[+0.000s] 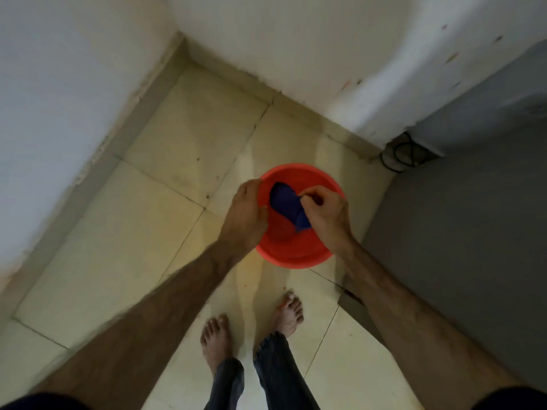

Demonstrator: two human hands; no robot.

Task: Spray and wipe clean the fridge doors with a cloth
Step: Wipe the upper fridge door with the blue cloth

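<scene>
Two hands work over a round red plastic basin on the tiled floor, near its wall corner.
Left hand grips the basin's rim; right hand pinches the limp dark-blue cloth inside, probably soft, light, perhaps wet; bunch it mid-fold.

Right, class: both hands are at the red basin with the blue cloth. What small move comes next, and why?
Probably lift and wring the blue cloth over the red basin. The right hand pinches it inside the basin, the left hand holds the rim, and no wiping has begun.
</scene>
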